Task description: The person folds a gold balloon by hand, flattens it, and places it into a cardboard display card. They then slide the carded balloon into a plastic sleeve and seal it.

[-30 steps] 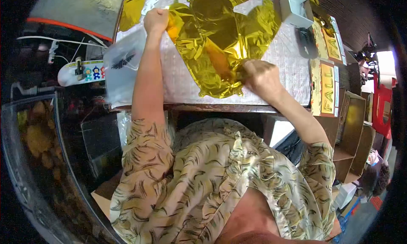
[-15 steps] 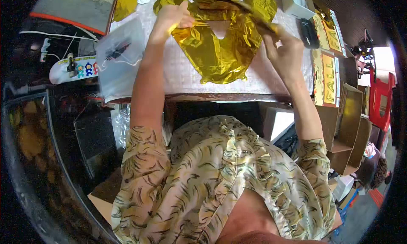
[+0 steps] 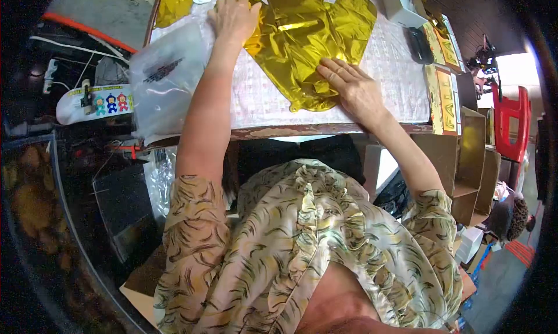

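A flat, wrinkled gold foil balloon [image 3: 302,43] is spread on the table's pale checked cloth [image 3: 256,110], its narrow lower end pointing toward me. My left hand [image 3: 235,19] lies over the balloon's upper left edge, fingers extended and apart. On the lower right part of the foil, my right hand [image 3: 351,90] rests palm down with its fingers stretched out flat. The far end of the balloon runs out of the top of the view.
Left on the table are a clear plastic bag [image 3: 165,84] and another gold foil piece [image 3: 174,6]. A white box [image 3: 402,7], a black object [image 3: 421,46] and packaging marked FALL [image 3: 449,101] line the right side. Farther right stands a red plastic chair [image 3: 511,122].
The raised, folded foil now lies flatter and more spread out. My right hand has moved down and left from its right edge onto its surface. My left hand has shifted slightly right.
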Action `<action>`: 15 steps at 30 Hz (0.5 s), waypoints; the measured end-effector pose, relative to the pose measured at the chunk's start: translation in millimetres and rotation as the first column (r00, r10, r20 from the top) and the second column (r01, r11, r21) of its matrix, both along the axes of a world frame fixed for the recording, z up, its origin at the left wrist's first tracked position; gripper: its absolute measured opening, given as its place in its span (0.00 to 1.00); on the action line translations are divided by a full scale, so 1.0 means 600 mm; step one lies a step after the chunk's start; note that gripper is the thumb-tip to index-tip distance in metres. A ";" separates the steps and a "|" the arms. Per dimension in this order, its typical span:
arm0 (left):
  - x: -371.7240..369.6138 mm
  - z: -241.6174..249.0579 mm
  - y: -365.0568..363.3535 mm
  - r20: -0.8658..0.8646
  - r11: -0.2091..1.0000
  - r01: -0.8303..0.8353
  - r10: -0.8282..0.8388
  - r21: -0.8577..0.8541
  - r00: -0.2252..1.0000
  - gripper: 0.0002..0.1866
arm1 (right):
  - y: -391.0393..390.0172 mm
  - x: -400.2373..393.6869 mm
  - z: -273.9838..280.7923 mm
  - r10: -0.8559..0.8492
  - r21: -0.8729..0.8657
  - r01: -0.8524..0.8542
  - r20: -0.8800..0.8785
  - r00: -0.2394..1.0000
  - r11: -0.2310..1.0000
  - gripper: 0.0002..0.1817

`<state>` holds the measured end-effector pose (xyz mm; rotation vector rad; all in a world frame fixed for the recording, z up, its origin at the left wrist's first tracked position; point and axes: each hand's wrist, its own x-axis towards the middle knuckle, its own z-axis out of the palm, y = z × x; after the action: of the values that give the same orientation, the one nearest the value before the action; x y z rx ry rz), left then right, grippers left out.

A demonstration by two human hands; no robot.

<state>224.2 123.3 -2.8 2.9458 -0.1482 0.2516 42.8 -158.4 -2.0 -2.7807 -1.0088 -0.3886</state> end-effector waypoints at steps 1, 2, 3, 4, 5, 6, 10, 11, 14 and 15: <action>0.040 -0.019 0.004 0.005 1.000 -0.002 0.002 -0.006 1.000 0.28 | 0.004 -0.003 0.002 -0.028 0.011 0.028 -0.027 0.999 1.000 0.34; 0.112 -0.057 0.009 0.050 0.989 0.097 -0.092 -0.112 0.994 0.29 | 0.007 -0.005 0.002 -0.055 0.021 0.056 -0.056 0.997 0.998 0.34; 0.152 -0.077 0.012 0.105 0.957 0.199 -0.180 -0.211 0.978 0.30 | 0.007 -0.006 0.001 -0.056 -0.003 0.056 -0.035 0.998 0.998 0.35; 0.152 -0.062 -0.003 0.109 0.956 0.198 -0.178 -0.215 0.978 0.30 | 0.009 -0.008 -0.001 -0.054 -0.008 0.054 -0.032 0.998 0.999 0.35; 0.134 -0.012 -0.035 0.027 0.969 0.089 -0.085 -0.229 0.996 0.28 | 0.012 -0.010 -0.002 -0.060 -0.002 0.060 -0.021 0.998 0.998 0.35; 0.135 0.009 -0.056 -0.054 0.972 -0.021 0.009 -0.233 0.998 0.27 | 0.014 -0.012 0.000 -0.066 0.005 0.066 -0.009 0.998 0.998 0.34; 0.181 0.028 -0.090 -0.208 0.946 -0.088 0.023 -0.313 0.978 0.23 | 0.014 -0.011 0.004 -0.062 0.035 0.063 -0.025 0.998 0.997 0.33; 0.191 0.039 -0.094 -0.273 0.956 -0.021 -0.063 -0.293 0.960 0.23 | 0.014 -0.011 0.002 -0.060 0.063 0.062 -0.023 0.998 0.996 0.33; 0.199 0.035 -0.066 -0.085 0.715 0.325 -0.472 -0.619 0.878 0.21 | 0.012 -0.013 0.005 -0.068 0.065 0.070 -0.031 0.997 0.995 0.33; 0.205 0.028 -0.058 0.020 0.568 0.397 -0.556 -0.721 0.831 0.20 | 0.011 -0.014 0.005 -0.067 0.066 0.070 -0.042 0.997 0.995 0.33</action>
<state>347.1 88.8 13.8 2.0287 -0.6603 -0.0861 34.6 -151.8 1.3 -2.7565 -0.8766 -0.3682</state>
